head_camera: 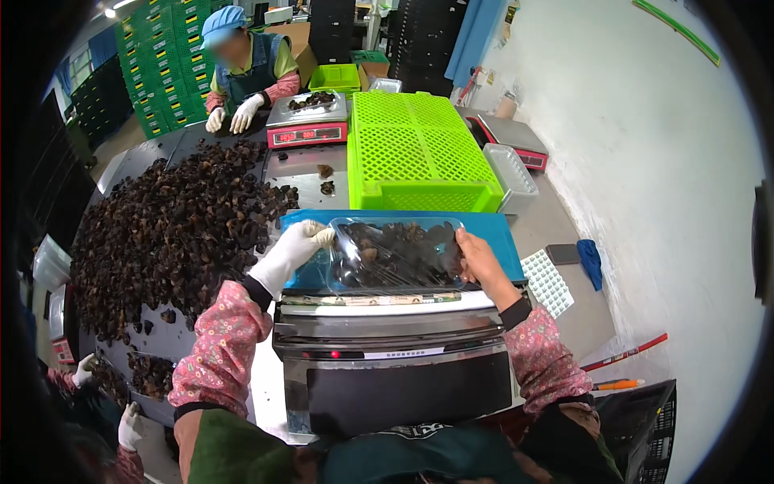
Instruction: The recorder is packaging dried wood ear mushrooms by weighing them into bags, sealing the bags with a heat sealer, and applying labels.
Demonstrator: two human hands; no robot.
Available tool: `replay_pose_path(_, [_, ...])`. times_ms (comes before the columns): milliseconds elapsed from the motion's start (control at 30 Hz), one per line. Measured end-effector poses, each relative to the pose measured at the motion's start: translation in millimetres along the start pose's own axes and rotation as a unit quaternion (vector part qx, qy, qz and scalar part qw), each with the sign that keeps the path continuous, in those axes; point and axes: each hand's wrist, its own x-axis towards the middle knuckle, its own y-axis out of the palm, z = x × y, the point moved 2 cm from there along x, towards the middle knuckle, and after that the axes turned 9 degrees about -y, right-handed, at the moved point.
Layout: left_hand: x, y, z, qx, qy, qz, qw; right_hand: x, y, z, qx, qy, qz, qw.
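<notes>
A clear plastic tray (396,254) of dark mushrooms lies level before me, with wrinkled cling film across its top. My left hand (296,251), in a white glove, pinches the tray's left edge or the film there; which of the two I cannot tell. Bare-skinned, my right hand (481,257) grips the right end with the thumb on top. Under the tray is the blue surface (496,242) of a film wrapping machine (393,327). A film roll (375,300) runs along the machine, and a red light glows on its front panel. The machine's near plate (408,393) is black.
A large heap of mushrooms (169,236) covers the table at left. Beyond the machine stand an upturned lime-green crate (423,151) and a scale (307,124) bearing a filled tray. A co-worker (251,66) leans there. Right are empty trays (511,175), a sticker sheet (547,283) and a phone (562,254).
</notes>
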Motion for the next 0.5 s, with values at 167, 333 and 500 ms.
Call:
replay_pose_path(167, [-28.1, 20.0, -10.7, -0.074, -0.022, 0.050, 0.996, -18.7, -6.5, -3.1, 0.056, 0.002, -0.041, 0.998])
replay_pose_path(333, [-101.0, 28.8, -10.0, -0.150, -0.082, 0.014, 0.985, -85.1, -5.0, 14.7, 0.057, -0.041, -0.009, 0.997])
replay_pose_path(500, [-187.8, 47.9, -5.5, -0.164, -0.230, 0.047, 0.958, -172.0, -0.3, 4.0, 0.076, 0.048, 0.000, 0.996])
